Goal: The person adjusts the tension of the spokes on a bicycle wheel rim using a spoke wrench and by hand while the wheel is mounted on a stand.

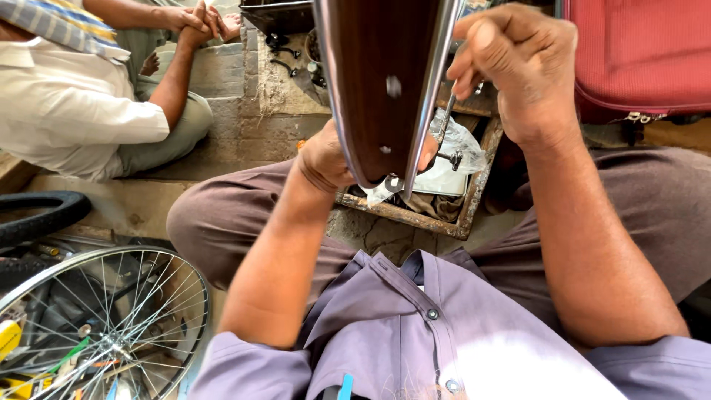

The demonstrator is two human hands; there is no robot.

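Note:
A curved brown bicycle mudguard (378, 81) with shiny metal edges stands upright in front of me. My left hand (326, 159) grips its lower end from behind, the thumb showing past the right edge. My right hand (518, 67) is raised to the right of the mudguard, fingers closed around a thin metal tool (446, 118) that points down toward the mudguard's lower end. A small bolt (452, 158) sticks out near that end.
A rusty metal tray (474, 200) with white cloth and plastic sits on the ground between my knees. A spoked bicycle wheel (96, 326) and a tyre (44, 215) lie at lower left. Another person (81, 96) sits at upper left. A red bag (637, 52) is at upper right.

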